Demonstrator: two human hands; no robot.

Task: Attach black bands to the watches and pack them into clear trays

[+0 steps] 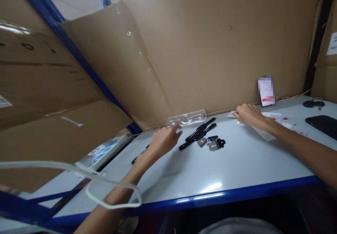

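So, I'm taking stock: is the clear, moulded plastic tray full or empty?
Empty, it seems: the tray shows only transparent plastic and glints.

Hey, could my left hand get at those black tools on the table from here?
Probably yes: your left hand is just left of the black tools, and nothing visible blocks the gap; the clear plastic package sits farther back, by the cardboard.

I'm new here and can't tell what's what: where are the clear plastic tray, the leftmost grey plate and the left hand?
Clear plastic tray point(187, 119): head view, middle of its surface.
Leftmost grey plate point(201, 143): head view, its flat face.
Left hand point(163, 138): head view, back of the hand.
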